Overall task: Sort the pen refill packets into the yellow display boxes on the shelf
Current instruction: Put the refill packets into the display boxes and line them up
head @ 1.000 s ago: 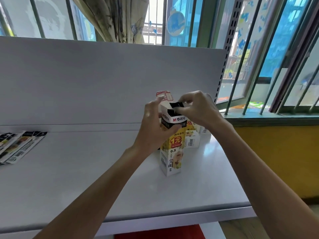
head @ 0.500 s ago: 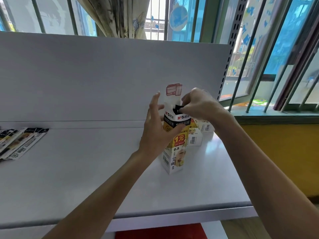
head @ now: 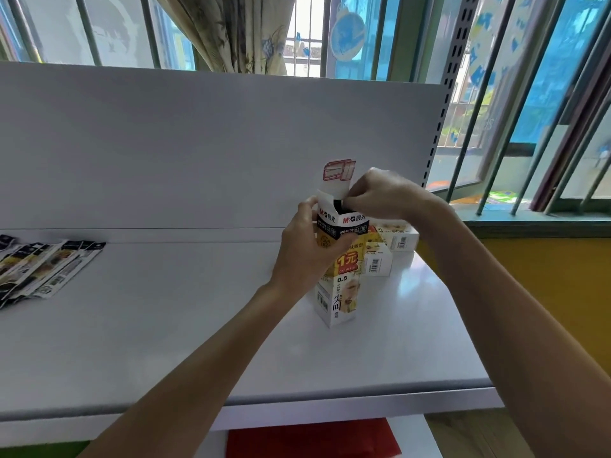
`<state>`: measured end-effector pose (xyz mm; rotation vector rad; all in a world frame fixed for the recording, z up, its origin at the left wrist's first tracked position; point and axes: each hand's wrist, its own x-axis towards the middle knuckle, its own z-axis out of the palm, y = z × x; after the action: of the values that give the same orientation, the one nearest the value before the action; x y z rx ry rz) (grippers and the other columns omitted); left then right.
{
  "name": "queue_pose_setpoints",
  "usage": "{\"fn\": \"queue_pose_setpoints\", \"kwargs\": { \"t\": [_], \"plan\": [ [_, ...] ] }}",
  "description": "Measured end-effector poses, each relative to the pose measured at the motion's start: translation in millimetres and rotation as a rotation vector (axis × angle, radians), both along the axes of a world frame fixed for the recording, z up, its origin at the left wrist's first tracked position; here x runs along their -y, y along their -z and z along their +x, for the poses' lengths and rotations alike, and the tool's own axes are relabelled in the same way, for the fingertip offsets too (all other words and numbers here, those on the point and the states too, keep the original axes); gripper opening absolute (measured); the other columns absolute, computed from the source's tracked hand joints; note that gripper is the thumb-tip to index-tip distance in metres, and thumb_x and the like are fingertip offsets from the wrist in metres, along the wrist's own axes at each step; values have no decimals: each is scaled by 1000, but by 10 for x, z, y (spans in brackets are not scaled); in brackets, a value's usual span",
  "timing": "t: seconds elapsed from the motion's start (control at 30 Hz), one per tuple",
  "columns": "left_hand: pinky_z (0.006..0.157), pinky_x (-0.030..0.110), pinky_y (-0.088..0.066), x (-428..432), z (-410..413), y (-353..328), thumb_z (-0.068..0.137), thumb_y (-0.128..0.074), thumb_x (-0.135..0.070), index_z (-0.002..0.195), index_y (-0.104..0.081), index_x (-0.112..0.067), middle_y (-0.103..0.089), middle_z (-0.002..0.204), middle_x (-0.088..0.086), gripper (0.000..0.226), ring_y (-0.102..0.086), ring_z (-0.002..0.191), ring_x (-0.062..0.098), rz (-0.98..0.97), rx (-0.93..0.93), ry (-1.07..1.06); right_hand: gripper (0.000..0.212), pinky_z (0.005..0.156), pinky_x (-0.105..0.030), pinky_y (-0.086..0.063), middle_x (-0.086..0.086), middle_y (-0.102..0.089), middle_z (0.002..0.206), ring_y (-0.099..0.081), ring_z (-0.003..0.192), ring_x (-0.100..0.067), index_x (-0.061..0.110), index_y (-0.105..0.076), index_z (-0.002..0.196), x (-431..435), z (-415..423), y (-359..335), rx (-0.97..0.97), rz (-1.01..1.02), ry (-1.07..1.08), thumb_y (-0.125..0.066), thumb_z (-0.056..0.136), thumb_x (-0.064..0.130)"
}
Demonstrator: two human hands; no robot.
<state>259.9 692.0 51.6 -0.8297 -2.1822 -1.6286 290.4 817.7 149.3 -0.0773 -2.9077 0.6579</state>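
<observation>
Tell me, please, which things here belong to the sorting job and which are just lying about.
Job in hand:
- upright box, gripped by the left hand, with the right hand at its open top
- spare boxes lying behind it
- refill packets at the left of the shelf

Lying about:
- curtain
- red sheet under the shelf

An upright display box [head: 342, 292] is placed on the shelf [head: 165, 325], right of centre. Further flat boxes [head: 378, 264] are laid just behind it, to its right. Refill packets [head: 49, 269] are fanned out at the shelf's far left end, well apart from the boxes. A back panel [head: 198, 143] is set behind everything, and a barred window [head: 545, 94] is located behind the panel.
</observation>
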Motion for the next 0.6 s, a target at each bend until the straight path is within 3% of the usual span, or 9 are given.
{"fn": "queue_pose_setpoints", "kwargs": {
  "t": [0.07, 0.13, 0.2, 0.27, 0.33, 0.43, 0.53, 0.6],
  "plan": [
    [70, 17, -53, 41, -23, -45, 72, -76, -28, 109, -46, -20, -60, 103, -3, 49, -61, 92, 10, 18, 15, -39, 28, 66, -11, -42, 9, -58, 107, -59, 89, -7, 15, -61, 115, -72, 79, 107, -164, -204, -107, -56, 90, 28],
    [63, 10, -50, 89, -60, -86, 70, -78, -29, 104, -48, -18, -58, 96, -8, 47, -60, 84, 5, 74, 80, -98, 52, 78, -19, -49, 6, -50, 123, -57, 103, -12, 15, -45, 132, -114, 164, 288, -274, -443, -146, -62, 85, 29],
    [66, 14, -51, 128, -92, -105, 68, -79, -32, 107, -50, -16, -58, 93, -9, 52, -60, 83, 6, 164, 180, -171, 71, 84, -29, -53, 1, -48, 127, -56, 106, -15, 14, -36, 137, -89, 169, 532, -189, -474, -139, -71, 77, 29],
    [69, 20, -51, 149, -109, -75, 68, -79, -34, 105, -51, -16, -59, 93, -8, 50, -60, 84, 7, 253, 277, -226, 72, 78, -27, -53, 4, -54, 114, -56, 100, -12, 16, -38, 132, 25, 137, 780, -73, -337, -116, -76, 72, 27],
    [72, 29, -55, 166, -135, 38, 64, -80, -39, 101, -56, -16, -64, 97, -5, 50, -63, 88, 12, 329, 420, -232, 60, 68, -23, -43, 6, -55, 100, -53, 88, -12, 18, -45, 120, 112, 77, 941, -93, -112, -76, -78, 71, 27],
    [77, 38, -57, 252, -138, 267, 61, -79, -48, 97, -63, -18, -68, 98, 1, 49, -65, 89, 16, 330, 573, -159, 50, 71, -28, -41, 3, -55, 97, -51, 87, -16, 19, -48, 109, 93, -27, 950, -29, 87, -89, -78, 69, 26],
    [74, 26, -47, 476, -133, 428, 66, -74, -53, 116, -49, -10, -56, 112, 1, 71, -55, 98, 16, 166, 618, -275, 51, 81, -35, -47, -3, -54, 108, -52, 97, -21, 16, -53, 112, 57, -97, 937, 210, 358, -97, -76, 66, 19],
    [70, 23, -38, 720, -160, 514, 71, -74, -43, 122, -44, -11, -51, 117, 1, 67, -49, 99, 15, 72, 553, -361, 48, 73, -34, -51, -8, -57, 111, -58, 97, -25, 10, -54, 113, 101, -105, 991, 384, 368, -92, -72, 68, 9]
  ]
}}
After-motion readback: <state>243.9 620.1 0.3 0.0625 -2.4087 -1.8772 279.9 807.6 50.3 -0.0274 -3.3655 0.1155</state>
